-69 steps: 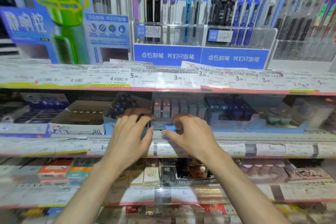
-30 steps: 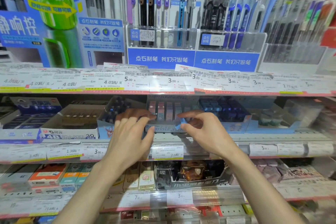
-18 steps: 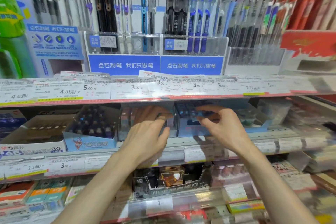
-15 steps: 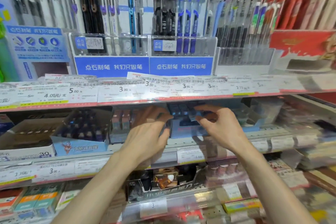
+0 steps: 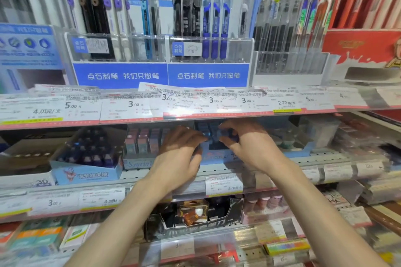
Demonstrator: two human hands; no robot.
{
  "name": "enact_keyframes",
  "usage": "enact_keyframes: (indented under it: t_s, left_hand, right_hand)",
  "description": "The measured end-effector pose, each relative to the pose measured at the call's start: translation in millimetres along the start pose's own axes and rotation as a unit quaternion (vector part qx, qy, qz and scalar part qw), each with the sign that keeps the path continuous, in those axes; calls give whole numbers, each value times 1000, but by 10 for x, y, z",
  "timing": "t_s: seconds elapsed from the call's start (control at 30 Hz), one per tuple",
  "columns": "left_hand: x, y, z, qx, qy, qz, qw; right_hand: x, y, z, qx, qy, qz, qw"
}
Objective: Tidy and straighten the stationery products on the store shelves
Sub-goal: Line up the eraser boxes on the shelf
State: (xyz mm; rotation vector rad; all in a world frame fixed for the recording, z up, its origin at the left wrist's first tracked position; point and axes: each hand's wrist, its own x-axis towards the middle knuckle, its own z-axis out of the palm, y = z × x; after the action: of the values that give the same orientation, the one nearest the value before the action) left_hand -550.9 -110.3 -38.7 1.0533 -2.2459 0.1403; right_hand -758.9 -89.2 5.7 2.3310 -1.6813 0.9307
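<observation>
We saw an evenly bright scene, lit from above, with the recess under the upper shelf (image 5: 195, 115) falling into shadow. Glare streaked the clear price-label strip (image 5: 130, 106) and washed out some print. The wide lens bowed the shelves at the edges (most on the right), and the lower corners smeared with blur. Both hands (image 5: 180, 154) looked soft, their fingertips dim.

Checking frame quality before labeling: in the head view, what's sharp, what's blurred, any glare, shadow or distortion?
Head view: the blue pen display up top is sharp; both hands, left hand and right hand, are soft, and the blue box they work at sits in shadow under the upper shelf; glare washes the clear price strip; edges smear and bow from the wide lens.
</observation>
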Motion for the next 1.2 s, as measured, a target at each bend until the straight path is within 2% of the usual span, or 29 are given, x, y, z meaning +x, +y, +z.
enact_keyframes:
  t_s: [0.17,0.57,0.97,1.2]
  left_hand:
    - [-9,-10,5,1,5,-1,1000]
    - [-18,-43,25,-11,4,0,1000]
    - [-20,-93,76,-1,24,13,1000]
    - [-28,-86,83,-5,25,7,1000]
  right_hand:
    - [56,1,78,-45,-38,-35,998]
    - [-7,48,171,-20,49,-2,999]
    - [-93,70,178,-16,42,-45,998]
    - [-113,60,190,-15,38,-33,999]
